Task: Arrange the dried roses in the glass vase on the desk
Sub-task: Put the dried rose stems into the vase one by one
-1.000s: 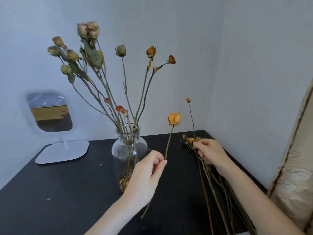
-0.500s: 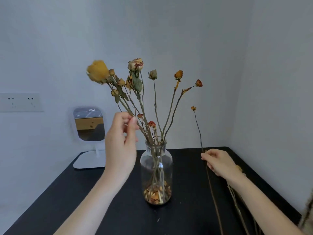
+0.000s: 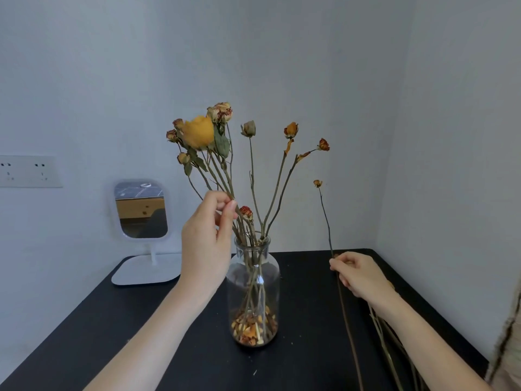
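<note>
The left hand (image 3: 207,244) is pinching the yellow rose (image 3: 198,133) by its stem, thumb against forefinger, just above the mouth of the glass vase (image 3: 253,289) (standing mid-desk, holding other dried roses (image 3: 291,130)). Right of it, the right hand (image 3: 359,275) is curling around a thin-stemmed bud (image 3: 317,183), holding it upright over the black desk (image 3: 141,334).

The left hand (image 3: 207,244) hides the stem of the yellow rose (image 3: 198,133) from me; loose stems (image 3: 388,358) and socket plate (image 3: 28,171) run off the edges.

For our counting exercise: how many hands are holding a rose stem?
2. The left hand pinches the stem of the yellow rose above the vase; the right hand holds a thin stem upright over the desk.
</note>
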`<state>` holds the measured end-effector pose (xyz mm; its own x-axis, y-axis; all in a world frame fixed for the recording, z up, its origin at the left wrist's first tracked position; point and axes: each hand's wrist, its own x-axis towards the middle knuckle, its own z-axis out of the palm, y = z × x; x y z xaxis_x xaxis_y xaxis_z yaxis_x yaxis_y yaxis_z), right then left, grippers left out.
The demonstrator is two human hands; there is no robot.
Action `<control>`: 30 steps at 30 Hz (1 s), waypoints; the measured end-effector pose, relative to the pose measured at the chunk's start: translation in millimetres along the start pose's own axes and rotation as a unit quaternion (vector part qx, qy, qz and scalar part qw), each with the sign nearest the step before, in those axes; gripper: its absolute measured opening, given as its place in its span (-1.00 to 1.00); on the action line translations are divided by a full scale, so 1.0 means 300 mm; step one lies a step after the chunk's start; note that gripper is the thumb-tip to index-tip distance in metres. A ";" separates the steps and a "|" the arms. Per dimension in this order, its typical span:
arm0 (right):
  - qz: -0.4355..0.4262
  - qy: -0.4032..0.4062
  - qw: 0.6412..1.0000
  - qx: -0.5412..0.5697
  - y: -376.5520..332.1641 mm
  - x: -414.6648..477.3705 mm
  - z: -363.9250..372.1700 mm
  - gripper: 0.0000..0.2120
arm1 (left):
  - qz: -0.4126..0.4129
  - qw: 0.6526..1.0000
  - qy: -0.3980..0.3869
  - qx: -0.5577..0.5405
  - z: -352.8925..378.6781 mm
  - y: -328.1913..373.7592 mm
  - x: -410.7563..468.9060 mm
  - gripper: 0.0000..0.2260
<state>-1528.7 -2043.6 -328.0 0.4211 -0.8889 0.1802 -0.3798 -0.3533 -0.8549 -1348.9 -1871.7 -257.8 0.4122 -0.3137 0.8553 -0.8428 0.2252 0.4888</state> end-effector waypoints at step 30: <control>-0.103 0.055 0.979 0.168 -0.140 0.013 -0.017 -0.84 | -0.220 0.963 -0.130 0.090 0.186 -0.201 -0.167 -0.35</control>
<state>-1515.4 -2033.8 -288.8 0.3630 -0.8409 0.4013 0.0033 -0.4295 -0.9030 -1338.0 -1921.1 -339.6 0.6618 -0.5685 0.4886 -0.6625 -0.1386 0.7361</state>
